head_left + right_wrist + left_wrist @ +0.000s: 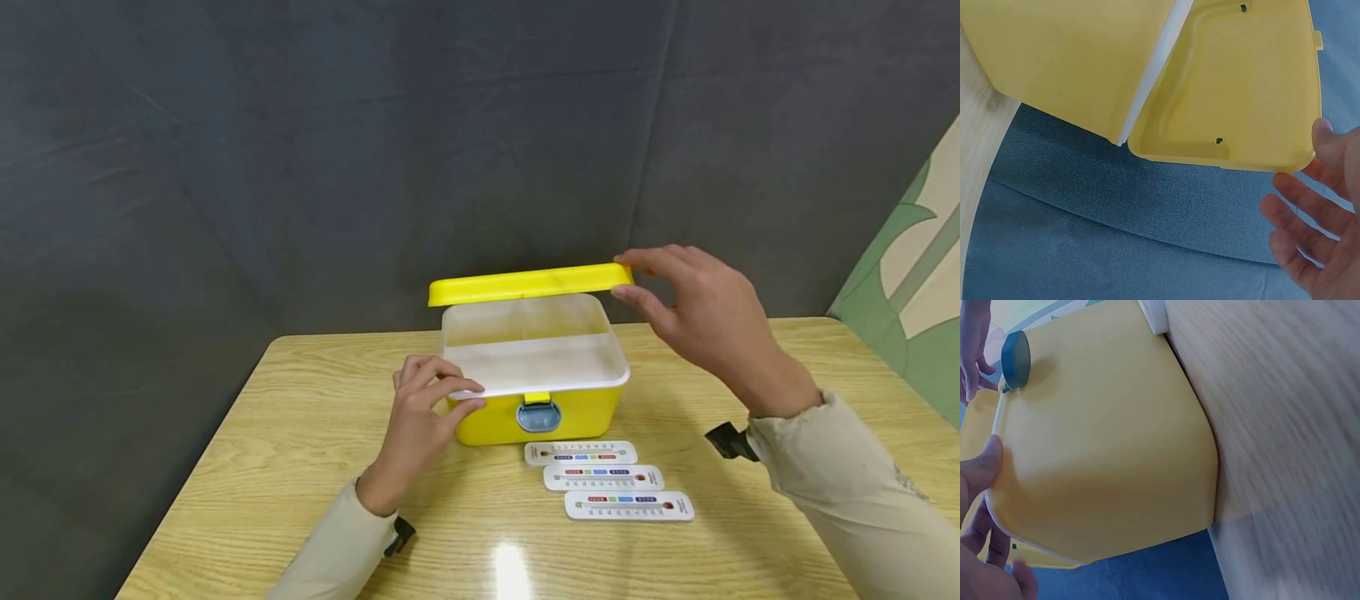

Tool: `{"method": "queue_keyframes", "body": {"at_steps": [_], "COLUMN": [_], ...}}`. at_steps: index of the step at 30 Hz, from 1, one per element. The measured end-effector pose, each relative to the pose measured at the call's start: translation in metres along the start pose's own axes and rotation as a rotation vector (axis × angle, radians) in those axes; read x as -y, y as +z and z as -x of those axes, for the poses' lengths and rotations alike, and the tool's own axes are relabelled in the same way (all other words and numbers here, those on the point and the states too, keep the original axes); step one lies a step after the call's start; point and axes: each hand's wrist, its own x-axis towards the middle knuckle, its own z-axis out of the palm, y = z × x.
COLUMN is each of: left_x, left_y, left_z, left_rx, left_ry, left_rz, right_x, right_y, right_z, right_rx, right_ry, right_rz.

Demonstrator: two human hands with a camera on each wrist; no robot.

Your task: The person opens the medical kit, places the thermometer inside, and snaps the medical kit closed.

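A yellow storage box [491,423] with a grey-blue latch [538,418] stands on the table, a whitish tray [536,365] showing at its top. Its yellow lid [528,284] is raised and leans back over the rear of the box. My right hand [701,312] pinches the lid's right corner between thumb and fingers; in the right wrist view the inside of the lid [1254,81] shows. At the front left corner, my left hand [420,417] grips the box's rim, thumb on the outer wall and fingers over the edge.
Three white thermometers, a back one [581,453], a middle one [603,478] and a front one [628,507], lie in front of the box. Behind the wooden table [315,475] hangs a dark cloth [337,167]. A green leaf-patterned panel [915,283] is at the right.
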Motion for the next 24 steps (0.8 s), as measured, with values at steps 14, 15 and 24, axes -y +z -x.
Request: {"method": "queue_keyframes", "body": {"at_steps": [14, 15, 24], "left_x": [0.002, 0.002, 0.004], "left_y": [0.004, 0.003, 0.003], "left_z": [-0.002, -0.002, -0.001], "left_rx": [-0.029, -0.026, -0.010], "left_ry": [0.028, 0.023, 0.022], "left_rz": [0.021, 0.028, 0.061], "right_x": [-0.008, -0.008, -0.013], "right_y": [-0.002, -0.002, -0.002], "right_z": [-0.008, -0.010, -0.023], "right_rx": [-0.019, -0.019, -0.011], "right_ry": [0.003, 0.008, 0.062], "right_rz": [0.026, 0.019, -0.019]}}
